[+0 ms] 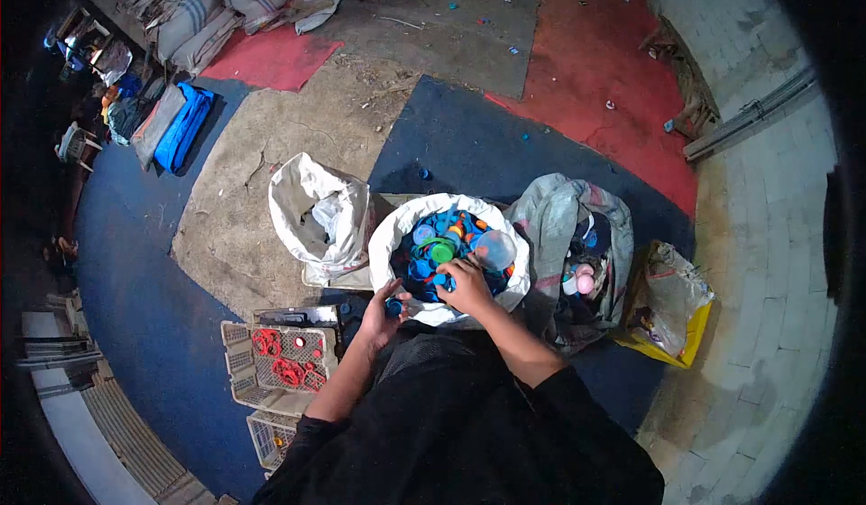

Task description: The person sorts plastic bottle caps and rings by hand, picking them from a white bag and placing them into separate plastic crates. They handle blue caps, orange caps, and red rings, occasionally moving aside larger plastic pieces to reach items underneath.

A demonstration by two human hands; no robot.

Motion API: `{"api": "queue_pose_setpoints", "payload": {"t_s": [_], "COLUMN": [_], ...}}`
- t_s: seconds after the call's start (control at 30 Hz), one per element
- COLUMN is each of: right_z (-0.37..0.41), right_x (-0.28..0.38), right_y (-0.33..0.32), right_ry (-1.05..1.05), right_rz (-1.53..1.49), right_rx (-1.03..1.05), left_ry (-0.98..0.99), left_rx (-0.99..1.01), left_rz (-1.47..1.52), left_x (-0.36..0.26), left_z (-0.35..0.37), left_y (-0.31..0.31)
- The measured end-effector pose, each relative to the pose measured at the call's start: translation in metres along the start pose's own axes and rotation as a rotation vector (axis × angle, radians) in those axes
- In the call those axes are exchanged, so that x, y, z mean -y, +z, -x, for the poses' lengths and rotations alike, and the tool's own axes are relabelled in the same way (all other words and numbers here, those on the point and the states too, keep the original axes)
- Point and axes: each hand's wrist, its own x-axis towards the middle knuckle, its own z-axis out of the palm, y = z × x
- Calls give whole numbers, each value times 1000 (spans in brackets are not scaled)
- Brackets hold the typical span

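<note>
A white sack (383,257) with a rolled rim stands before me, filled with plastic caps, mostly blue with some green and orange. My left hand (379,317) is at the sack's near left rim, fingers curled round a blue cap (393,307). Inside the opening, my right hand (466,287) reaches down onto the caps, its fingertips closed on a blue cap (440,280). Close to that hand lie a green lid (441,252) and a larger translucent lid (495,250).
A white sack (287,200) stands left, a grey sack (541,234) right with pink and white pieces inside. Beyond it is a yellow crate (690,347). A beige crate (242,383) holding red pieces sits lower left. Stuffed sacks (189,22) are piled far left.
</note>
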Motion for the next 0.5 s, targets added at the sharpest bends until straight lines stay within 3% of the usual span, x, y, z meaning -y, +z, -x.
{"api": "queue_pose_setpoints", "payload": {"t_s": [0.13,0.17,0.27,0.3,0.43,0.5], "right_z": [3,7,9,7,8,5], "right_x": [9,10,10,14,24,39], "right_y": [-9,-13,-24,-25,-45,-55], "right_ry": [239,426,521,447,561,582], "right_rz": [-538,-859,-1395,-1484,-1722,-1788], "right_rx": [-72,-27,-65,-100,28,-25], "left_ry": [2,-4,0,10,27,17], "left_rx": [34,50,92,113,170,196], "left_rz": [-28,-30,-69,-72,-81,-58], "left_x": [-5,-6,-8,-8,-14,-19], "left_z": [10,11,11,7,-4,-2], "left_y": [8,11,20,19,24,32]}}
